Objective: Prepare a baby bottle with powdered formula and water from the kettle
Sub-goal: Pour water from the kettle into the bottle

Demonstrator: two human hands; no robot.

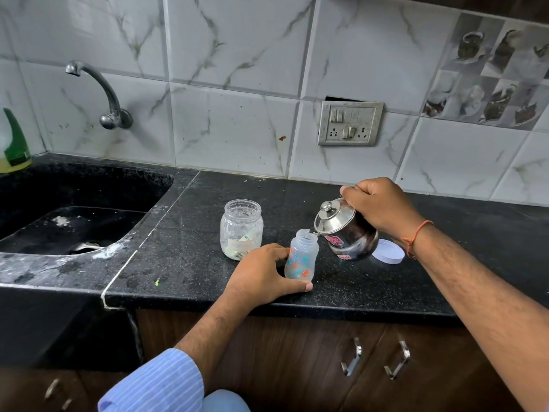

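Note:
A small translucent baby bottle [301,254] with coloured prints stands open on the black counter [190,263]. My left hand [261,273] grips its lower part from the left. My right hand [381,208] holds a steel kettle [346,230] by its handle, tilted left so the spout sits over the bottle's mouth. The kettle's lid is on. Behind and left of the bottle stands an open glass jar [241,228] with a little pale powder at its bottom.
A white round lid [389,251] lies flat behind the kettle. A black sink [74,227] with a wall tap [102,93] lies to the left, with a green bottle [13,144] at its corner. A switch socket [349,123] sits on the tiled wall. Drawer handles [352,356] are below the counter edge.

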